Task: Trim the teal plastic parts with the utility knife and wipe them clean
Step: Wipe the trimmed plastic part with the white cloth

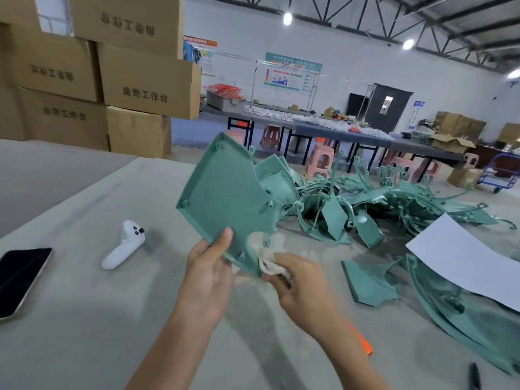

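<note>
My left hand (209,273) grips the lower edge of a large flat teal plastic panel (225,195), thumb on its face, holding it tilted up above the table. My right hand (299,282) holds a crumpled off-white cloth (270,263) pressed against the panel's lower right corner. A heap of teal parts (365,204) lies on the table behind the panel. More teal pieces (371,282) lie at the right. An orange object (363,340), perhaps the utility knife, shows partly behind my right forearm.
A white controller (123,244) and a black phone (19,280) lie on the grey table (84,319) at the left. A white sheet (472,257) covers teal parts at the right. A black pen (474,375) lies near the bottom right. Cardboard boxes (112,80) are stacked behind on the left.
</note>
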`<state>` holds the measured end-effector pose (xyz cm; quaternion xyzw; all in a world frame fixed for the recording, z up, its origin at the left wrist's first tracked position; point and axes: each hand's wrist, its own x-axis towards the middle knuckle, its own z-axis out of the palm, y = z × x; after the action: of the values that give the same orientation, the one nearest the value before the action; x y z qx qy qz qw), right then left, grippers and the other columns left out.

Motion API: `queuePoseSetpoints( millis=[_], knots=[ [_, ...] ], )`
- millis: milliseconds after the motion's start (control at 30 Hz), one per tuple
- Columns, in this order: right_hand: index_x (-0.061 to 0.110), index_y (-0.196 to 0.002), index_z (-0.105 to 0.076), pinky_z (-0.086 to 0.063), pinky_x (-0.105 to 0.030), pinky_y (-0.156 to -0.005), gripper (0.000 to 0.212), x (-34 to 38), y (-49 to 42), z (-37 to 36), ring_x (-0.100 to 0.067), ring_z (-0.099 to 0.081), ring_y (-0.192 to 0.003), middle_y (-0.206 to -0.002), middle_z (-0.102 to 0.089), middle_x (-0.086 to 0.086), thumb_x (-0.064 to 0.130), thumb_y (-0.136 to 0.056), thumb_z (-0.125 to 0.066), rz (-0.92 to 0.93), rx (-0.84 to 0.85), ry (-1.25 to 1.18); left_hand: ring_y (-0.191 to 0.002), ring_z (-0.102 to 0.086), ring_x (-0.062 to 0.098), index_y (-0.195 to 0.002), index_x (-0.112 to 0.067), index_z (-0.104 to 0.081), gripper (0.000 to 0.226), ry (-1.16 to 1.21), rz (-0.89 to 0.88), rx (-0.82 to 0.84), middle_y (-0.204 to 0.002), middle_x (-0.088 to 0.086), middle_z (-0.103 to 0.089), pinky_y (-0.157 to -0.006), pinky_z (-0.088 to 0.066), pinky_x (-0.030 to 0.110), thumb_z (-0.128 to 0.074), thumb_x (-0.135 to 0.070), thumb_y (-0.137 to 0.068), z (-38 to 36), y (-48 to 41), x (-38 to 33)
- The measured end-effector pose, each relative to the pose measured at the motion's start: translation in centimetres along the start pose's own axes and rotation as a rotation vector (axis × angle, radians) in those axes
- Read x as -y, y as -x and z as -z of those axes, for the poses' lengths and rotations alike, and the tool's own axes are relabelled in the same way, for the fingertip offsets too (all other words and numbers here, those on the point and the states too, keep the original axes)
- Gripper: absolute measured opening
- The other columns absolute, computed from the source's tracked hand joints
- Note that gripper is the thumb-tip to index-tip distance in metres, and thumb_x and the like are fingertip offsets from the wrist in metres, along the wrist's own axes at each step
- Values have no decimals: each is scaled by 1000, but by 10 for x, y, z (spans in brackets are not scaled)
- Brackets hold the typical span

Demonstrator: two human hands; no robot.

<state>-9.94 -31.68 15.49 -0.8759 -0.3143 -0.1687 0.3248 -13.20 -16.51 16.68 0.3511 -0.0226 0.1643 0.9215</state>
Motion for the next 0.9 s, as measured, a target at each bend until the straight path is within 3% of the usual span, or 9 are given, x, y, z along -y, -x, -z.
queuePoseSetpoints(
  millis=[67, 167, 233, 333, 433, 500, 633, 767, 900],
  knots=[
    [20, -89, -67, -44, -32, -55, 16, -11, 0, 12, -20, -57, -71, -78, -60, 8, 10, -79, -74, 32, -62, 272, -98, -67, 20, -98, -8, -74, 26, -92, 24, 28, -109, 11, -71, -94, -47, 37, -67, -18, -75, 14, -1, -1],
    [16, -85, -69, -38, -27, -54, 33, -35, -7, 32, -25, -60, -70, -78, -64, 3, -7, -64, -79, 86, -235, 511, -69, -72, 12, -80, -9, -79, 48, -118, 77, -93, -78, 6, -75, -67, -57, 24, -94, -23, -37, 40, -4, -8],
    [13, -82, -69, -40, -29, -56, 35, -50, -14, 44, -29, -59, -69, -78, -64, -1, -13, -60, -77, 144, -325, 594, -65, -71, 14, -106, 3, -69, 59, -161, 109, -199, -75, 7, -74, -62, -58, 22, -85, -25, -57, 55, -7, -12],
    [10, -82, -71, -44, -32, -56, 34, -62, -23, 57, -31, -59, -67, -81, -67, -5, -18, -63, -73, 227, -421, 679, -61, -69, 16, -103, 2, -63, 57, -292, 256, -268, -63, 6, -61, -62, -55, 32, -59, -49, -77, 64, -8, -16],
    [10, -84, -72, -47, -35, -55, 33, -61, -30, 59, -32, -59, -66, -83, -68, -6, -17, -68, -65, 275, -456, 704, -89, -70, 34, -105, -4, -73, 93, -270, 555, -49, -100, 17, -70, -74, -56, 47, -43, -83, -66, 59, -2, -23],
    [10, -83, -72, -47, -36, -55, 35, -55, -32, 56, -31, -58, -65, -82, -68, -7, -20, -64, -70, 302, -454, 718, -97, -69, 38, -107, -7, -74, 72, -284, 596, 99, -113, 19, -69, -71, -57, 52, -67, -66, -67, 51, 5, -26],
    [6, -92, -75, -50, -37, -63, 39, -35, -35, 47, -33, -59, -74, -87, -69, -9, -21, -63, -71, 277, -269, 557, -84, -73, 27, -104, -1, -72, 34, -435, 424, 30, -102, 17, -73, -61, -58, 33, -74, -16, -74, 38, 14, -6],
    [6, -114, -70, -39, -20, -89, 26, 6, -41, 33, -20, -54, -101, -111, -67, -5, 9, -88, -68, 107, -271, 10, -62, -62, 19, -76, -4, -72, 14, -784, 95, -95, -74, 8, -72, -58, -48, 31, -73, -15, -85, 35, 16, 14],
    [11, -103, -66, -40, -31, -90, 35, 46, -36, -15, -18, -55, -98, -103, -65, 0, 37, -100, -44, 255, -113, -133, -49, -34, 6, -54, -11, -53, 22, -1054, -227, -24, -48, -8, -44, -45, -29, 25, -61, -23, -71, 29, 19, 16]
  ],
)
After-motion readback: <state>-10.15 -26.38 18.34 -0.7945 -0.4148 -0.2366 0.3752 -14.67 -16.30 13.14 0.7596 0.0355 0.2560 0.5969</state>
